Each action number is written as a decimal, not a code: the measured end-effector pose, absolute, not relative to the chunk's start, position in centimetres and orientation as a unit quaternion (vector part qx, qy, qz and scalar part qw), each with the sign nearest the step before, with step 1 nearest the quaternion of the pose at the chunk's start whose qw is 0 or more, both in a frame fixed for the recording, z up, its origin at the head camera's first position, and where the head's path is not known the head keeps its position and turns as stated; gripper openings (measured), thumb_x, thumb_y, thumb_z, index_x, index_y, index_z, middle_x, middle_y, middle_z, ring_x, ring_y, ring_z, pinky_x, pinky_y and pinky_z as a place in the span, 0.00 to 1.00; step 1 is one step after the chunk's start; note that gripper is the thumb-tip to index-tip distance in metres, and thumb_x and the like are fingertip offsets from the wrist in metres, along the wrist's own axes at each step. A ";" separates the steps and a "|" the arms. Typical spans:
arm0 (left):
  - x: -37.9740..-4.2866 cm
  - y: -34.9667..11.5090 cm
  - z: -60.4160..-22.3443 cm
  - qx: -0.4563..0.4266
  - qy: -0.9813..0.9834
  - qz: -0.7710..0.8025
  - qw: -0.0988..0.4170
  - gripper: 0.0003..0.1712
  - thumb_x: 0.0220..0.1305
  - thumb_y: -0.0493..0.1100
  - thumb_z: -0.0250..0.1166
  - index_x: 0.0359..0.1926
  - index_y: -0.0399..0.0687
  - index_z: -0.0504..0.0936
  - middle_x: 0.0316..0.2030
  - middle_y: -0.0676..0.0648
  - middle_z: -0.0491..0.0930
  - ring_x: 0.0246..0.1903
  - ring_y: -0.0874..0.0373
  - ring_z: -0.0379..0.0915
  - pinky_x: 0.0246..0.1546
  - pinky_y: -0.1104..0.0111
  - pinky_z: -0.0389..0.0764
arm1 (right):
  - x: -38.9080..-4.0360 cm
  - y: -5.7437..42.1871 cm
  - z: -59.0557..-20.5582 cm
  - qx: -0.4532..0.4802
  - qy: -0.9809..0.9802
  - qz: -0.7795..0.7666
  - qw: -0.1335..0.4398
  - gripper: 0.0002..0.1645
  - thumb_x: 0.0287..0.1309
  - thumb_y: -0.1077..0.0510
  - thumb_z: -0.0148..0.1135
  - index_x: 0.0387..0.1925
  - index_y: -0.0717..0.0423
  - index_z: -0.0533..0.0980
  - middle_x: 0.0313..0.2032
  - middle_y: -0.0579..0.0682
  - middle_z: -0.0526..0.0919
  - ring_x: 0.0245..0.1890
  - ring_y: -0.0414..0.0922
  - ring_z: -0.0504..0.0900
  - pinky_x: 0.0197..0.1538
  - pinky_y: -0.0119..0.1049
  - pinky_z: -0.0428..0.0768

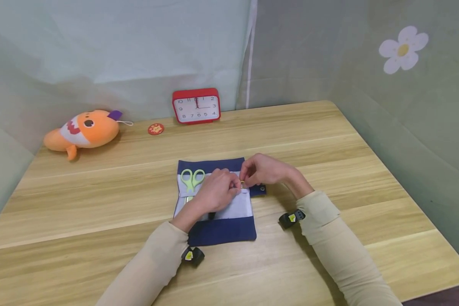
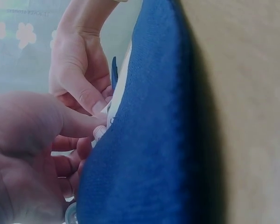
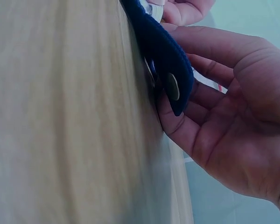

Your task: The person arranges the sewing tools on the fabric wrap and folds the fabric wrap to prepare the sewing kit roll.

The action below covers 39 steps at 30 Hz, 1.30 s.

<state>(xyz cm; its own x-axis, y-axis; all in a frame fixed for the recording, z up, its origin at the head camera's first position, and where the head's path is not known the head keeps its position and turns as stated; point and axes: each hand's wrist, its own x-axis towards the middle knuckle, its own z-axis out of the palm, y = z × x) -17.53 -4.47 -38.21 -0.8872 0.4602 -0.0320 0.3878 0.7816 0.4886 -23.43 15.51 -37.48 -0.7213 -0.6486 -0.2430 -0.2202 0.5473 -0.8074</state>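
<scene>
An unrolled navy tool pouch [image 1: 222, 230] with a pale grey lining lies on the table. Light-green scissors [image 1: 191, 180] sit at its left, blades under a pale elastic strap [image 1: 182, 194]. My left hand [image 1: 219, 191] reaches across the pouch and pinches the strap near its right edge; a ribbed whitish bit [image 2: 99, 132] shows by the thumb in the left wrist view. My right hand [image 1: 265, 171] pinches a small yellow-edged item [image 1: 242, 182] there, mostly covered by fingers; its kind cannot be told. Beside its fingers is the pouch's snap tab [image 3: 172, 84]. A dark object [image 1: 212, 215] shows partly below my left hand.
On the wooden table [image 1: 329, 148], an orange plush shark [image 1: 95, 127] lies back left. A round red badge [image 1: 155, 129] and a red-framed clock [image 1: 196, 106] are near the back edge. Fabric curtains [image 1: 137, 51] stand behind and at the sides.
</scene>
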 end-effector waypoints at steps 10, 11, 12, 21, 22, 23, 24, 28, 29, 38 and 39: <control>-17.5 -4.6 -38.2 0.226 0.939 0.246 0.082 0.04 0.72 0.40 0.67 0.36 0.49 0.84 0.35 0.49 0.76 0.45 0.48 0.70 0.45 0.59 0.70 | -23.4 15.7 -37.3 -0.273 0.835 -0.400 0.263 0.06 0.60 0.68 0.70 0.38 0.60 0.89 0.33 0.45 0.90 0.33 0.37 0.82 0.39 0.30 0.80; -17.5 -4.6 -38.2 0.226 0.939 0.247 0.082 0.04 0.72 0.40 0.66 0.36 0.48 0.84 0.35 0.48 0.76 0.45 0.48 0.70 0.45 0.58 0.70 | -23.4 15.7 -37.3 -0.274 0.835 -0.398 0.263 0.06 0.60 0.68 0.70 0.38 0.60 0.89 0.33 0.46 0.90 0.34 0.37 0.83 0.40 0.31 0.80; -17.5 -4.6 -38.2 0.226 0.939 0.247 0.081 0.04 0.72 0.40 0.66 0.37 0.48 0.84 0.35 0.48 0.76 0.46 0.48 0.70 0.46 0.58 0.70 | -23.4 15.7 -37.2 -0.275 0.835 -0.396 0.265 0.06 0.60 0.67 0.70 0.39 0.59 0.89 0.34 0.46 0.90 0.34 0.38 0.83 0.41 0.31 0.81; -17.6 -4.6 -38.2 0.226 0.938 0.248 0.084 0.05 0.71 0.39 0.64 0.36 0.48 0.84 0.35 0.48 0.77 0.46 0.47 0.70 0.47 0.57 0.70 | -22.8 14.8 -36.4 -0.285 0.860 -0.323 0.275 0.12 0.55 0.62 0.78 0.38 0.56 0.81 0.35 0.48 0.83 0.36 0.42 0.80 0.40 0.33 0.79; -17.6 -4.6 -38.2 0.226 0.938 0.249 0.083 0.05 0.71 0.39 0.64 0.36 0.48 0.84 0.35 0.48 0.77 0.46 0.47 0.70 0.47 0.57 0.71 | -22.7 14.7 -36.4 -0.285 0.863 -0.315 0.273 0.12 0.55 0.63 0.78 0.38 0.56 0.81 0.35 0.48 0.83 0.36 0.42 0.79 0.41 0.33 0.79; -17.6 -4.6 -38.3 0.226 0.938 0.249 0.082 0.05 0.71 0.39 0.64 0.36 0.48 0.84 0.35 0.48 0.77 0.47 0.47 0.70 0.48 0.57 0.71 | -22.7 14.7 -36.4 -0.287 0.866 -0.308 0.271 0.12 0.55 0.64 0.77 0.38 0.56 0.80 0.35 0.49 0.82 0.36 0.42 0.79 0.41 0.33 0.78; -17.6 -4.6 -38.2 0.226 0.938 0.249 0.081 0.05 0.71 0.39 0.64 0.36 0.48 0.85 0.35 0.48 0.77 0.47 0.46 0.70 0.48 0.56 0.71 | -22.7 14.6 -36.4 -0.288 0.867 -0.304 0.269 0.12 0.54 0.65 0.76 0.38 0.56 0.80 0.36 0.49 0.82 0.37 0.42 0.79 0.42 0.32 0.79; -17.5 -4.5 -38.2 0.229 0.938 0.247 0.079 0.05 0.70 0.39 0.65 0.35 0.48 0.85 0.36 0.48 0.78 0.47 0.46 0.71 0.50 0.55 0.72 | -22.5 14.6 -36.4 -0.293 0.867 -0.301 0.269 0.11 0.55 0.66 0.74 0.39 0.57 0.81 0.37 0.49 0.83 0.38 0.42 0.79 0.43 0.32 0.79; -17.5 -4.6 -38.2 0.230 0.938 0.246 0.079 0.05 0.70 0.39 0.65 0.35 0.48 0.84 0.36 0.48 0.78 0.46 0.46 0.71 0.50 0.55 0.72 | -22.6 14.7 -36.4 -0.295 0.866 -0.302 0.269 0.11 0.55 0.66 0.74 0.39 0.57 0.82 0.37 0.49 0.83 0.38 0.42 0.79 0.43 0.32 0.79; -17.6 -4.8 -38.1 0.236 0.936 0.246 0.080 0.03 0.65 0.42 0.72 0.34 0.49 0.86 0.33 0.48 0.77 0.46 0.47 0.71 0.44 0.59 0.70 | -22.8 15.1 -36.6 -0.298 0.853 -0.325 0.280 0.09 0.58 0.65 0.74 0.42 0.58 0.86 0.36 0.49 0.86 0.37 0.40 0.81 0.42 0.32 0.80; -17.6 -4.8 -38.1 0.238 0.936 0.246 0.079 0.04 0.64 0.43 0.73 0.34 0.49 0.86 0.33 0.48 0.77 0.46 0.47 0.72 0.43 0.60 0.70 | -22.8 15.1 -36.6 -0.298 0.851 -0.327 0.281 0.09 0.59 0.65 0.74 0.42 0.58 0.86 0.37 0.48 0.87 0.37 0.40 0.81 0.41 0.32 0.80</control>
<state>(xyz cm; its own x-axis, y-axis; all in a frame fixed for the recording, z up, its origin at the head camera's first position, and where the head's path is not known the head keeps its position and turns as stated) -17.60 -4.83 -38.07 -0.8742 0.4846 -0.0301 0.4074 0.7658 0.4976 -22.81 15.10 -36.64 -0.6645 -0.6914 -0.2835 -0.3233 0.6080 -0.7251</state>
